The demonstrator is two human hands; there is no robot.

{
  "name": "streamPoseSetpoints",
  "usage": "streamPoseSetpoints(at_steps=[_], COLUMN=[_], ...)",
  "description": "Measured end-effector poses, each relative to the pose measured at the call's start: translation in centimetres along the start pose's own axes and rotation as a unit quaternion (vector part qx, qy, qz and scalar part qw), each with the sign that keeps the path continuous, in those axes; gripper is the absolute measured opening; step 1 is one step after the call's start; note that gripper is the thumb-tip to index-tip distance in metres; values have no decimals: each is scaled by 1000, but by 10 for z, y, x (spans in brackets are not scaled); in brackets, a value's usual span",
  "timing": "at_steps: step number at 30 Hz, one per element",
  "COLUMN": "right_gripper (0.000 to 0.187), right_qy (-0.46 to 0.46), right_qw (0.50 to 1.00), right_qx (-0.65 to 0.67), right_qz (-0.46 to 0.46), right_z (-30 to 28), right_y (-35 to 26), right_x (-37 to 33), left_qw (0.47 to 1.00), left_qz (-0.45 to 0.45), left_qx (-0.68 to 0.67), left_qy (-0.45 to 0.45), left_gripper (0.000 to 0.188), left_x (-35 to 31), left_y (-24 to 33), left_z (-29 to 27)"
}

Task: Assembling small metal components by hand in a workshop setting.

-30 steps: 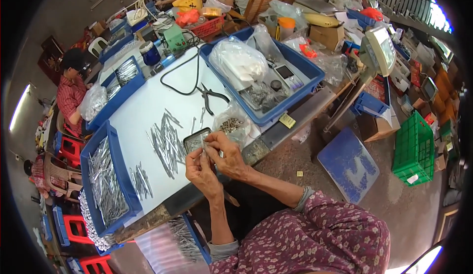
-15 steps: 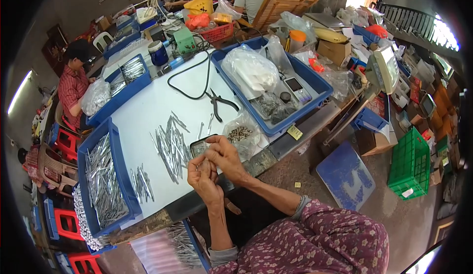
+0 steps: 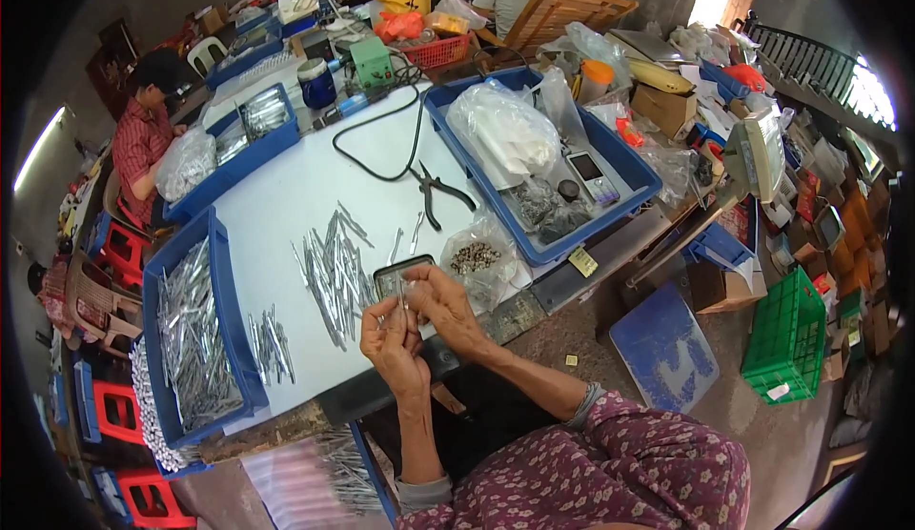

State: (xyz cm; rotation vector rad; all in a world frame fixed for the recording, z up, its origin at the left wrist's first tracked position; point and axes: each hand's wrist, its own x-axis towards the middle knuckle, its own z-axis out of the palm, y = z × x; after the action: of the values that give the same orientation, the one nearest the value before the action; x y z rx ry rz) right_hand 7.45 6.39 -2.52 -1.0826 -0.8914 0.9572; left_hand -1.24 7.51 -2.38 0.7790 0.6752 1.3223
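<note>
My left hand (image 3: 396,351) and my right hand (image 3: 448,313) meet at the table's front edge, fingertips pinched close together. Something small and shiny shows between them, too small to name. Just beyond the fingers lies a small dark-rimmed tray (image 3: 388,276), partly covered by my right hand. To its left a pile of slim silver metal pieces (image 3: 334,282) is spread on the white tabletop, with a smaller bunch (image 3: 271,347) nearer the blue bin. Two more thin pieces (image 3: 416,233) lie behind the tray. A plastic bag of small brass-coloured parts (image 3: 474,257) sits right of it.
At left stands a blue bin (image 3: 255,377) full of silver pieces. Black-handled pliers (image 3: 438,196) and a black cable (image 3: 341,153) lie farther back. A large blue tray (image 3: 640,196) holds bags and a phone-like device. A person in a red shirt (image 3: 133,153) sits at far left.
My hands stay together, but the right fingers have opened up slightly, so the small shiny thing shows between them. The whole view has shifted a little.
</note>
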Motion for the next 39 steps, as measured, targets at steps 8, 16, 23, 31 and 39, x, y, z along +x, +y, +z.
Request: streamPoseSetpoints(at_steps=[8, 16, 23, 31, 39], right_gripper=[22, 13, 11, 18, 22], right_qy=[-29, -27, -17, 10, -50], right_qw=[990, 986, 947, 874, 925], right_qx=[-113, -135, -248, -372, -337], right_qz=[-79, -97, -205, -311, -166], right_z=[-7, -7, -8, -4, -1], right_y=[9, 14, 16, 20, 24], right_x=[2, -3, -1, 0, -1], left_qw=[999, 1000, 1000, 996, 986], left_qz=[29, 17, 22, 72, 91], left_qx=[14, 17, 21, 54, 141], left_qy=[0, -11, 6, 16, 5], left_gripper=[7, 7, 7, 5, 6], left_x=[2, -5, -13, -17, -8], left_y=[0, -9, -16, -22, -25], left_z=[-2, -12, -11, -13, -25])
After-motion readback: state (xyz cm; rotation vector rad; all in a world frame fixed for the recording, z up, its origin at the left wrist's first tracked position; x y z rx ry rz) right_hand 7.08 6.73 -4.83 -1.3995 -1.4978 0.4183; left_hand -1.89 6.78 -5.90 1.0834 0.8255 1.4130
